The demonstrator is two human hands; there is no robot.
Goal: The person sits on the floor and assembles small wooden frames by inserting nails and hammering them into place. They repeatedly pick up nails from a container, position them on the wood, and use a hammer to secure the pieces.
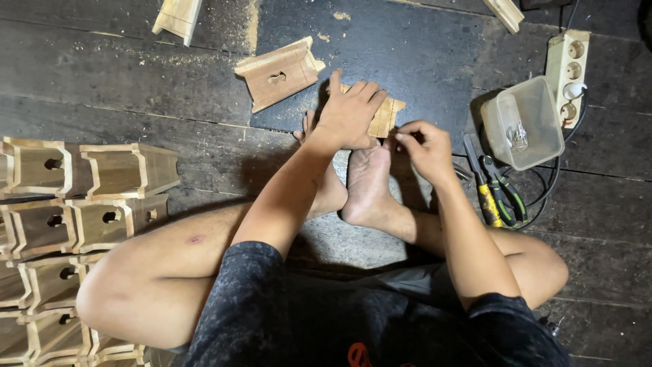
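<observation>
I sit cross-legged on a dark plank floor with my bare feet in front of me. My left hand (350,112) lies flat, fingers together, on a small pale wooden piece (388,114) resting on the floor by my toes. My right hand (424,146) pinches at the near right edge of that same piece with thumb and forefinger; whether something small is between the fingers is too hard to tell. A similar wooden piece with a keyhole slot (278,73) lies just beyond, to the left.
Several stacked wooden box parts (75,204) stand at my left. A clear plastic tub with small metal bits (523,122), a power strip (569,71), and pliers and a yellow-handled tool (492,194) lie at my right. Sawdust covers the far floor.
</observation>
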